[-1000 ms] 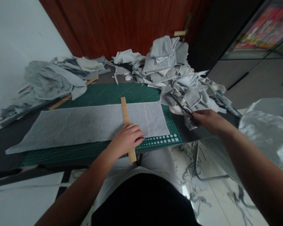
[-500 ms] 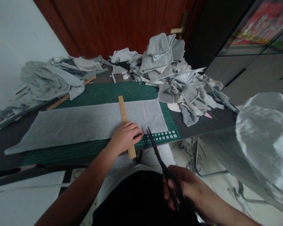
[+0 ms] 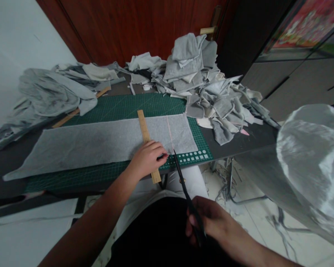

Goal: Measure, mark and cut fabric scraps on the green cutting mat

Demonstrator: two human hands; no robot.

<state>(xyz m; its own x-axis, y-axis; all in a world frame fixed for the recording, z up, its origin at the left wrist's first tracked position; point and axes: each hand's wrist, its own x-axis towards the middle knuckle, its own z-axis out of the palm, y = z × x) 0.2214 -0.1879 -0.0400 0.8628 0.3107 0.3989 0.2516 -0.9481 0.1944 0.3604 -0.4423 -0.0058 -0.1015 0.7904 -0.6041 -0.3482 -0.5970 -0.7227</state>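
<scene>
A long grey fabric strip (image 3: 94, 142) lies flat on a green cutting mat (image 3: 122, 109). A thin pink line (image 3: 169, 131) is drawn across the strip near its right end. A wooden ruler (image 3: 144, 129) lies across the strip just left of that line. My left hand (image 3: 147, 159) rests curled on the ruler's near end, pressing it down at the strip's front edge. My right hand (image 3: 214, 230) grips black scissors (image 3: 183, 185) by the handles, low and near my body. Their tip points at the front edge of the strip where the pink line ends.
A big heap of grey and white fabric scraps (image 3: 206, 89) covers the back right of the table. Crumpled grey cloth (image 3: 52, 92) and a second wooden ruler (image 3: 72, 113) lie at the back left. A shiny grey bag (image 3: 311, 167) stands at the right, beside the table.
My right hand left the scrap heap with the scissors, swung down near my body and brought the blades' tip to the strip's front edge. My left hand stayed on the ruler.
</scene>
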